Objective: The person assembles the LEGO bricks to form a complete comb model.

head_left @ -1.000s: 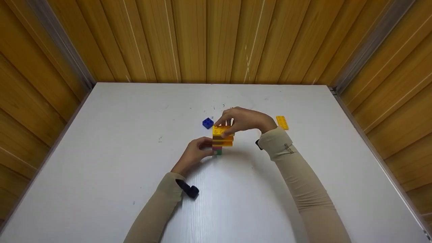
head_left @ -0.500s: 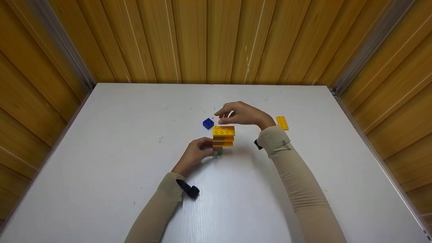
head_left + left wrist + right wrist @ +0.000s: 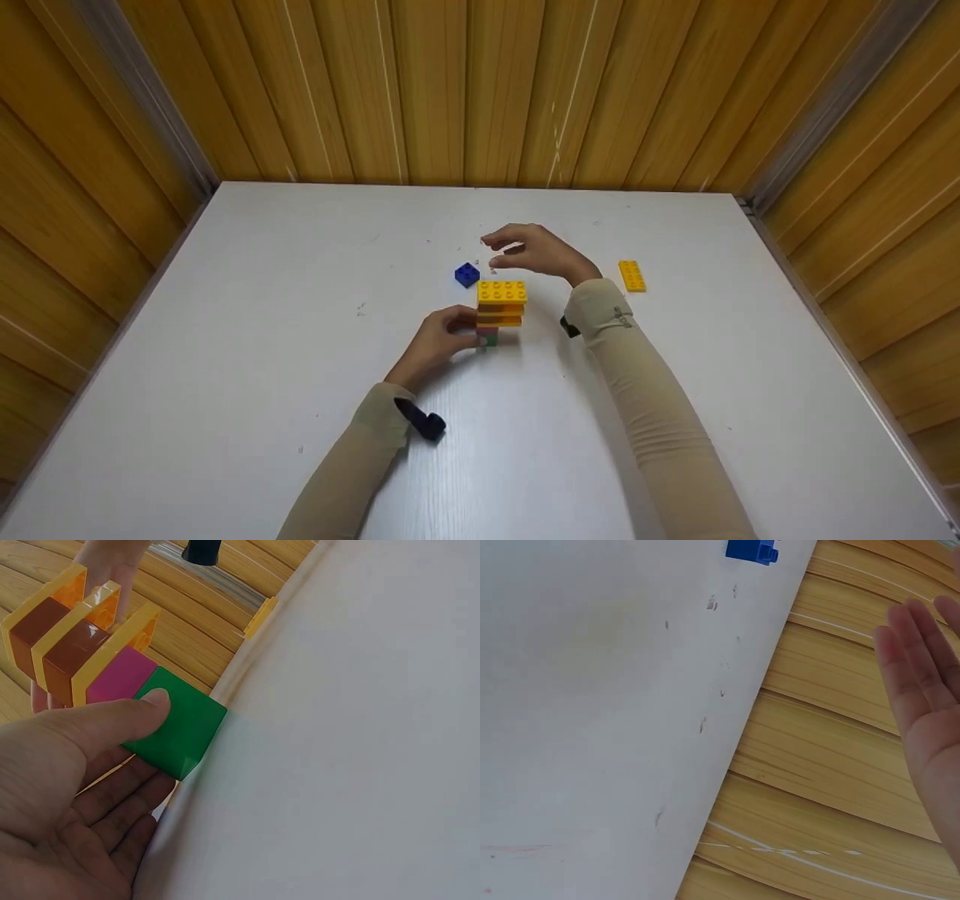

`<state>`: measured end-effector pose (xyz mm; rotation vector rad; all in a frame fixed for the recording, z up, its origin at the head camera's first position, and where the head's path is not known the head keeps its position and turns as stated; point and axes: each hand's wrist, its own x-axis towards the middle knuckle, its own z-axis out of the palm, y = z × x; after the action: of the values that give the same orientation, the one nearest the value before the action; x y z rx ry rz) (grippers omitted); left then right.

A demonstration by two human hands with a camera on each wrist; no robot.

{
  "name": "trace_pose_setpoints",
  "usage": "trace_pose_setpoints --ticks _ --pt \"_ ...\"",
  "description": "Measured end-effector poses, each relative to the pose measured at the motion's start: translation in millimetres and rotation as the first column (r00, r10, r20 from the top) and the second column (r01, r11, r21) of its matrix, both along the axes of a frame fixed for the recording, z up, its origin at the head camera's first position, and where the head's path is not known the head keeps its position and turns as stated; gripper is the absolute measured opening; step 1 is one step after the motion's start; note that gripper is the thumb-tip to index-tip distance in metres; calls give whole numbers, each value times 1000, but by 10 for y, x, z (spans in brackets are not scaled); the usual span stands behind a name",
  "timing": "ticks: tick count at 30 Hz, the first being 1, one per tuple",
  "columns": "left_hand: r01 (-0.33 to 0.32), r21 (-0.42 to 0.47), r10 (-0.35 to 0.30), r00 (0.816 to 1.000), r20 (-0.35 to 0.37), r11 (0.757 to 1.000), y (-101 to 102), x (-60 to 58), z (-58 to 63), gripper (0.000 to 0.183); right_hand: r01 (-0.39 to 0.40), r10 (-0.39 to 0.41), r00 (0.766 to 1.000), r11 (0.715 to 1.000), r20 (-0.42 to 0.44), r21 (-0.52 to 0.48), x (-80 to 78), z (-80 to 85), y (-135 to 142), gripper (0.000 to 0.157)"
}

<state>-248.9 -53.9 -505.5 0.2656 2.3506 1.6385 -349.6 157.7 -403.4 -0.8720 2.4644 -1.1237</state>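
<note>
My left hand (image 3: 436,339) grips the foot of an upright stack of toy building bricks, thumb on the green brick (image 3: 182,724). Over the green sits a magenta brick (image 3: 120,675), then yellow plates alternate with brown bricks (image 3: 73,652). The top yellow plate (image 3: 502,292) shows its studs, and the plates jut out to the right. Behind the stack, my right hand (image 3: 541,250) hovers above the table with loosely bent fingers and nothing in them. Close to its fingertips, a blue brick (image 3: 467,274) lies on the table.
A loose yellow plate (image 3: 631,276) lies to the right of my right hand. The white table (image 3: 262,315) ends at the back against a wood-look panel wall (image 3: 427,90), with more panels on both sides.
My right hand has let go of the top yellow plate and lifted back, away from the stack. My left hand keeps its grip at the base.
</note>
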Motion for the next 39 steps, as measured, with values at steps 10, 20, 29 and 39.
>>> trace_pose_setpoints --ticks 10,20,29,39 --pt "-3 10 2 1000 27 1000 20 17 -2 36 60 -64 996 997 66 51 -129 -223 -56 49" --pt "26 25 -26 1000 -15 999 54 -3 -17 36 55 -63 990 996 126 65 -260 -453 -74 50" --pt "22 13 -22 1000 0 1000 57 4 -19 36 48 -67 984 992 164 115 -322 -556 -160 53" --pt "47 25 -47 999 -23 999 97 8 -19 34 46 -75 981 986 177 161 -283 -596 -220 54"
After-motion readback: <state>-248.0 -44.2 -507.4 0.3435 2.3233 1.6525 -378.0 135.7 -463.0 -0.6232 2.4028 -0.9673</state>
